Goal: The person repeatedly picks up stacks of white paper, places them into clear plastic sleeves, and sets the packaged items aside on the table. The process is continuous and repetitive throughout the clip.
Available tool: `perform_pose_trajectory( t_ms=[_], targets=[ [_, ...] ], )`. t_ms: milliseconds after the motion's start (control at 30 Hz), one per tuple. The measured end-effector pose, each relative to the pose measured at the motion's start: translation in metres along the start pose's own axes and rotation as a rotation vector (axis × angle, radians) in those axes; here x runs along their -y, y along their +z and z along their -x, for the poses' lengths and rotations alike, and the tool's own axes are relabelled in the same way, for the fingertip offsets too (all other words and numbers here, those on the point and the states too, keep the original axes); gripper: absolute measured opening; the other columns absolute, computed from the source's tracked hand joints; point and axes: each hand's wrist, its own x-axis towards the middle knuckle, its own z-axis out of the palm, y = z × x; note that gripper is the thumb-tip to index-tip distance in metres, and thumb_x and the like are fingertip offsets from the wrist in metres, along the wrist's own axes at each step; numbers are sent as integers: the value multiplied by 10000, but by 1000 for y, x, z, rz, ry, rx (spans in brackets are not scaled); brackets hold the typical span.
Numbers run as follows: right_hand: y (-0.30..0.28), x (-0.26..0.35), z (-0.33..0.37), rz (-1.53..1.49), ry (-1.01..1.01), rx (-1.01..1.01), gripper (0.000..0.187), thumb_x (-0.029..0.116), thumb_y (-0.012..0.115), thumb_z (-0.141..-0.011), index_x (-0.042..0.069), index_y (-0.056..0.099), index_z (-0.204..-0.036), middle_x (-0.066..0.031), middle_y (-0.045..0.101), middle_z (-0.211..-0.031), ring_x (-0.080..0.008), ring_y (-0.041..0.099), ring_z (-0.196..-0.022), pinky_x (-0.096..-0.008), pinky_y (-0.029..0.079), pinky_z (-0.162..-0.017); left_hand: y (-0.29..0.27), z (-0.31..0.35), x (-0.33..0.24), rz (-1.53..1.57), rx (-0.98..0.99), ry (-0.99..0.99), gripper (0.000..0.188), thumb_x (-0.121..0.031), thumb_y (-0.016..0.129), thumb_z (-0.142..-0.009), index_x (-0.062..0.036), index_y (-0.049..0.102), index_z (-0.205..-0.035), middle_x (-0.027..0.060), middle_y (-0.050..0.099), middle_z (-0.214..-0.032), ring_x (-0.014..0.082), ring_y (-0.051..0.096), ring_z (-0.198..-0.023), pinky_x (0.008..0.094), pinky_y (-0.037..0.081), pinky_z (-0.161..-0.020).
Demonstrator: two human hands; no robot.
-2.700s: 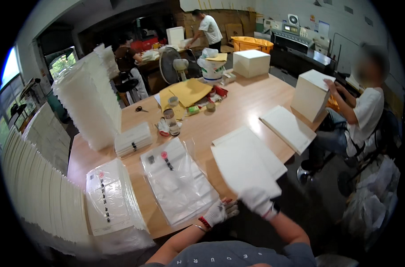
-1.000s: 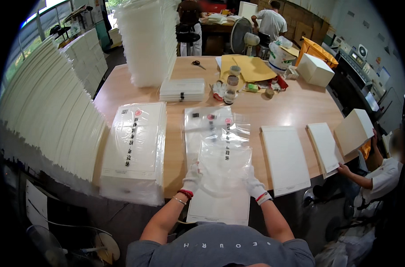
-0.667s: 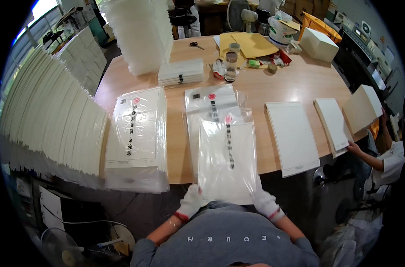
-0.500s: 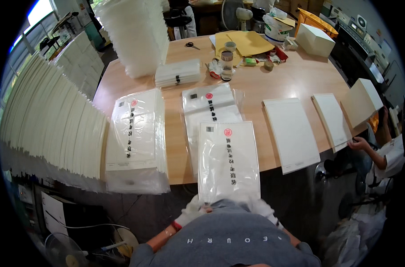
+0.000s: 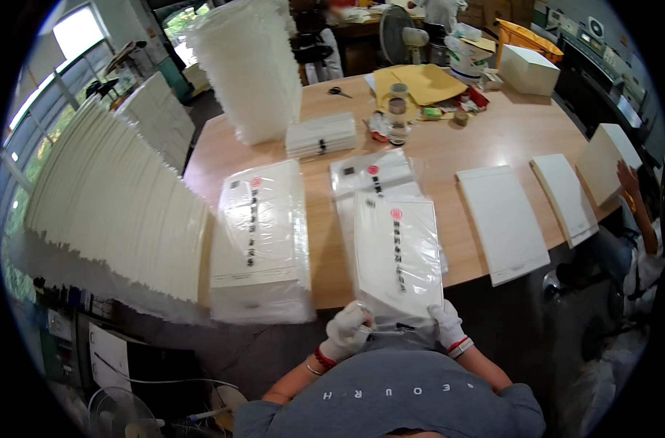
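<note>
A clear plastic bag with a stack of white paper inside, a bagged paper packet, lies over the table's near edge in front of my body. My left hand, in a white glove, is closed on the packet's lower left corner. Gloved too, my right hand grips the lower right corner with the thumb on top. Loose plastic bunches between both hands. Beneath the packet's far end lie flat printed plastic bags. To the left is a pile of bagged packets.
Tall stacks of white sheets stand at the left. White paper stacks lie to the right, where a co-worker's hand touches a paper block. Farther back are a water bottle, scissors and yellow envelopes.
My hands have come out from below the packet to its lower corners, and its plastic is now creased. The co-worker's hand has moved up to the block. The whole view has shifted.
</note>
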Motion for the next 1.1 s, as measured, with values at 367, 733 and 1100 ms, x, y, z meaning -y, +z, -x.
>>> perform_pose_trajectory(
  t_ms=[367,733,1100],
  targets=[
    [247,8,-58,127,154,830,261,231,497,-896,15,518,-1041,-14,524,-711,-113,531,-623,-240,486,-584,-221,92,148,-82,-1248,-421,128,-165,431,-851,-50,487,-849,42,473,-856,136,439,-748,237,375,-684],
    [141,-21,-44,241,233,520,349,276,476,-911,40,468,-1169,-110,594,-940,-168,602,-751,-287,515,-665,-46,129,149,153,-418,-863,246,-140,514,-793,-41,580,-1008,92,580,-1000,220,558,-902,340,459,-764],
    [-17,-17,5,-76,118,-192,278,229,504,-904,47,492,-1114,-68,566,-860,-132,576,-694,-305,527,-634,108,-91,136,-676,246,-299,147,-241,592,-734,-127,639,-815,54,566,-973,287,478,-971,390,405,-823]
  ],
)
